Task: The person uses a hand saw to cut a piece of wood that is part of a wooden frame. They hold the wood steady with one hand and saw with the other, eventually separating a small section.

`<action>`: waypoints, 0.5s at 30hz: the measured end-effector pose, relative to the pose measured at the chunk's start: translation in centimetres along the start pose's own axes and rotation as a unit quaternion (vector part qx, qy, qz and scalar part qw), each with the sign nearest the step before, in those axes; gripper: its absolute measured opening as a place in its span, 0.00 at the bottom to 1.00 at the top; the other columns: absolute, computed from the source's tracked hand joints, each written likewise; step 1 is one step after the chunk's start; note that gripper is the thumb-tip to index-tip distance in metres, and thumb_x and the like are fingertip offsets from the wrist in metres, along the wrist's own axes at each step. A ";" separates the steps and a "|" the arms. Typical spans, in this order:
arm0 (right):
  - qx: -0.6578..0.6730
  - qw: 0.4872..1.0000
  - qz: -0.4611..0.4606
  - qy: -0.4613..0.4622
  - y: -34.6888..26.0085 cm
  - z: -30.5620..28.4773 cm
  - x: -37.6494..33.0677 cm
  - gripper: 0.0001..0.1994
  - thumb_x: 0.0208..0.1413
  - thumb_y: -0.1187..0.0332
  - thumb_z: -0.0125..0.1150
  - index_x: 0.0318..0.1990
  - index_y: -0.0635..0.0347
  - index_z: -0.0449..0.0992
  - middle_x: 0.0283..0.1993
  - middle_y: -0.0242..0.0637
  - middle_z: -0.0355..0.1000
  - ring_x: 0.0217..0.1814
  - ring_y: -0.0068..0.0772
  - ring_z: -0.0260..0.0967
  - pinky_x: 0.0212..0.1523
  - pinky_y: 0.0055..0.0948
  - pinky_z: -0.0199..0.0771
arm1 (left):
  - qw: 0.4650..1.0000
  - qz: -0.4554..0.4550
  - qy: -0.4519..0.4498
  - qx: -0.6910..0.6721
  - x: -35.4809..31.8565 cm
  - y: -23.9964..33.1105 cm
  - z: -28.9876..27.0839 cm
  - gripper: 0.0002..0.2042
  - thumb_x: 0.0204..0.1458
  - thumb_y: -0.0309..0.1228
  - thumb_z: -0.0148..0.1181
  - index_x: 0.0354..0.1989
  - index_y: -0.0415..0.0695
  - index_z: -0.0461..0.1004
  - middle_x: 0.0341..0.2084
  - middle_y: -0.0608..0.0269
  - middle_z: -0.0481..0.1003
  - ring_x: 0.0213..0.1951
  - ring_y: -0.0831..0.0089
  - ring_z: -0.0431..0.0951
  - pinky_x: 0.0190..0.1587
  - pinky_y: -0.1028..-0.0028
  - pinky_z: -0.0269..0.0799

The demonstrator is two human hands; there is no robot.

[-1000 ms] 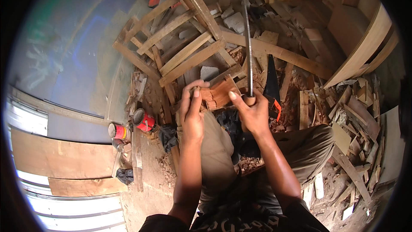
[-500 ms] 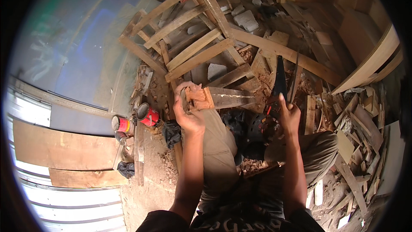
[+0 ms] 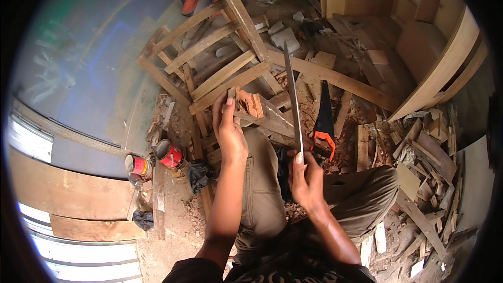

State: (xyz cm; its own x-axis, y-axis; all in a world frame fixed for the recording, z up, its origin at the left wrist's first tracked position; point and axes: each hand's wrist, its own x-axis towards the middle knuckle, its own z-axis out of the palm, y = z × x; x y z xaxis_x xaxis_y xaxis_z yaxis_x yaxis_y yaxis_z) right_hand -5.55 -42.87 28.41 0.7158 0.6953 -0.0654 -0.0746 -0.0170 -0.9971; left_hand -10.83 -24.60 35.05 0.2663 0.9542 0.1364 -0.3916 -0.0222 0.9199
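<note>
My left hand [image 3: 230, 133] grips the raised end of a wooden beam [image 3: 275, 121], its fingers along the left side. That end is roughly cut, with fresh reddish wood [image 3: 249, 104] showing, and the beam slants away to the right over my left thigh. In my right hand [image 3: 306, 178] is a long, narrow metal blade [image 3: 292, 91], pointed at the tip and held upright just right of the beam, apart from its cut end. My closed fingers hide its handle. A handsaw [image 3: 325, 118] with a black blade and orange handle rests beyond my right hand.
A slatted wooden frame [image 3: 228, 76] lies ahead. Two red paint cans [image 3: 168, 153] stand left, near a black plastic bag [image 3: 199, 176]. Wood offcuts [image 3: 437, 152] are heaped at right, below curved wooden panels [image 3: 445, 68]. Wood chips cover the ground between my legs.
My right hand has left the saw area and moved left, bringing the blade upright beside the beam. The saw's orange handle now shows. My left hand's fingers have straightened along the beam.
</note>
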 end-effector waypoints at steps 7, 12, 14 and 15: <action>-0.020 0.991 -0.120 -0.052 -3.5 1.8 -1.5 0.24 0.75 0.56 0.39 0.46 0.72 0.74 0.16 0.27 0.62 0.16 0.15 0.57 0.20 0.23 0.58 | 0.997 0.006 -0.011 0.073 -3.7 0.0 0.7 0.20 0.65 0.39 0.56 0.62 0.45 0.70 0.56 0.63 0.72 0.61 0.71 0.69 0.58 0.61 0.67; -0.056 0.994 -0.073 -0.060 -3.3 1.7 -1.8 0.17 0.71 0.61 0.49 0.48 0.69 0.75 0.17 0.42 0.68 0.18 0.31 0.71 0.23 0.34 0.68 | 0.996 0.019 -0.049 0.067 -4.8 -0.3 0.3 0.19 0.64 0.38 0.58 0.61 0.47 0.71 0.51 0.66 0.76 0.51 0.77 0.74 0.47 0.73 0.71; -0.067 0.993 -0.081 -0.053 -3.3 1.5 -1.9 0.16 0.71 0.61 0.50 0.47 0.68 0.75 0.17 0.44 0.68 0.17 0.33 0.71 0.23 0.35 0.68 | 0.995 0.000 -0.063 0.077 -4.9 0.2 0.1 0.19 0.64 0.38 0.58 0.61 0.49 0.71 0.51 0.67 0.76 0.51 0.78 0.74 0.47 0.73 0.70; -0.071 0.993 -0.084 -0.051 -3.3 1.4 -2.0 0.16 0.71 0.61 0.50 0.47 0.68 0.76 0.17 0.44 0.68 0.17 0.34 0.71 0.23 0.35 0.68 | 0.994 -0.021 -0.067 0.089 -5.1 1.0 0.3 0.19 0.64 0.39 0.58 0.62 0.50 0.71 0.51 0.67 0.76 0.51 0.77 0.74 0.47 0.72 0.70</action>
State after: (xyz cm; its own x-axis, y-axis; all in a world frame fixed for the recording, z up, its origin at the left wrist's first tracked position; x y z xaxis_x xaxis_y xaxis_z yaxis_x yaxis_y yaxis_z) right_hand -7.67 -43.20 31.90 0.6347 0.7664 0.0989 0.1428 0.0094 -0.9897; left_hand -12.36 -29.54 35.42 0.3989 0.9073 0.1334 -0.2184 -0.0472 0.9747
